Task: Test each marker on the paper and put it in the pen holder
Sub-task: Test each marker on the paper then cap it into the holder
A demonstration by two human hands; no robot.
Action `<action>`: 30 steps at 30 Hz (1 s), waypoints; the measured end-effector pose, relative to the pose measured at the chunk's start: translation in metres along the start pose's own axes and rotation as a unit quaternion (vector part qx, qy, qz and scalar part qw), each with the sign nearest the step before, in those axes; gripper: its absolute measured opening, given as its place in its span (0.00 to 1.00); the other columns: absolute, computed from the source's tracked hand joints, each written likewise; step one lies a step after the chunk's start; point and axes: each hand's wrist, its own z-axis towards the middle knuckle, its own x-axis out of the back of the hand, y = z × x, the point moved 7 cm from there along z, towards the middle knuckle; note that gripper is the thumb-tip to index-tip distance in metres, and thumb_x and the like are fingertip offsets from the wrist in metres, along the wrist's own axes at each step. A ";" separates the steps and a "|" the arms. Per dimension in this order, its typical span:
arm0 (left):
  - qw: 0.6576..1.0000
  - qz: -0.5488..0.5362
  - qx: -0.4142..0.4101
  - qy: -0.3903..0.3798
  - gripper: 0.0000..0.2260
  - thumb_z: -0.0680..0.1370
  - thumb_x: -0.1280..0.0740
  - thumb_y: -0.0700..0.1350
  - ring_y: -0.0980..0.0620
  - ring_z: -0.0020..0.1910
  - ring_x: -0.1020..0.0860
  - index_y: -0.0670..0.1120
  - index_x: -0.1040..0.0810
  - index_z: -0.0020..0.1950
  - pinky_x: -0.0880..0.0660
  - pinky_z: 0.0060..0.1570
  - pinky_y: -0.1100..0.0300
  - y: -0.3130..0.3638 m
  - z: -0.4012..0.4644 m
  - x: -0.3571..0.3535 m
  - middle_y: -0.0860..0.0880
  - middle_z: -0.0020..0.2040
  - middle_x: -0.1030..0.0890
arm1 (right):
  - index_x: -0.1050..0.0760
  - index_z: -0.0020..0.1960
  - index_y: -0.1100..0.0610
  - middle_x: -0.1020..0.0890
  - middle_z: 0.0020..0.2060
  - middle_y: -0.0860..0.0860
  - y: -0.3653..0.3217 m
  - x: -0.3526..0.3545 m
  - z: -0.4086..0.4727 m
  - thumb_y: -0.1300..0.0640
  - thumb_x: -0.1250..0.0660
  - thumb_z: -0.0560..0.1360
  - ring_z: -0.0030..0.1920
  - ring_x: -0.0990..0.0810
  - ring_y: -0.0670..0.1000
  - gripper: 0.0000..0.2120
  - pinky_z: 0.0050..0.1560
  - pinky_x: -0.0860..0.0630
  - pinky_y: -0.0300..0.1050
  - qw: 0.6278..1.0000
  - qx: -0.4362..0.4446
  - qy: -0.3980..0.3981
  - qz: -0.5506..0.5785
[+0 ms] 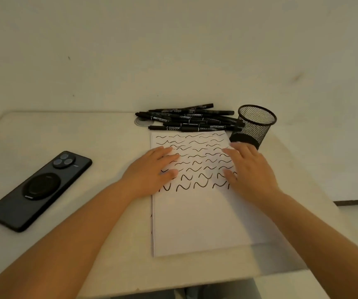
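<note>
The left hand (152, 169) lies flat on the paper (197, 214), fingers straight and close together, tips pointing toward the right, thumb stretched out along the near side. It holds nothing. The right hand (249, 169) lies flat too, fingers straight and slightly spread, pointing left and a little away, thumb extended toward the left hand. It also holds nothing, and the two hands stay apart with a strip of scribbled paper between them.

The paper rests on the table (87, 130), its far half filled with rows of black wavy lines (the nearest rows are bolder and taller); its near half is blank. Both hands cover part of the scribbles.

Just beyond the far edge of the paper, the markers (186, 119) lie in a loose pile, all black and capped, mostly lengthwise across the table. Right of the pile stands the holder (254, 126), a black mesh cup, upright, near the paper's far right corner and just beyond the right fingertips. I cannot tell whether anything is inside it.

Well to the left, a phone (37, 190) lies face down on the table.
</note>
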 end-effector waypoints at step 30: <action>0.997 0.051 0.058 0.030 0.26 0.75 0.55 0.66 0.54 0.75 0.59 0.63 0.52 0.72 0.62 0.72 0.48 -0.020 0.022 0.000 0.55 0.77 0.54 | 0.28 0.60 0.62 0.27 0.57 0.61 -0.055 -0.064 0.236 0.57 0.40 0.78 0.58 0.32 0.60 0.13 0.54 0.32 0.52 0.997 0.007 -0.017 -0.071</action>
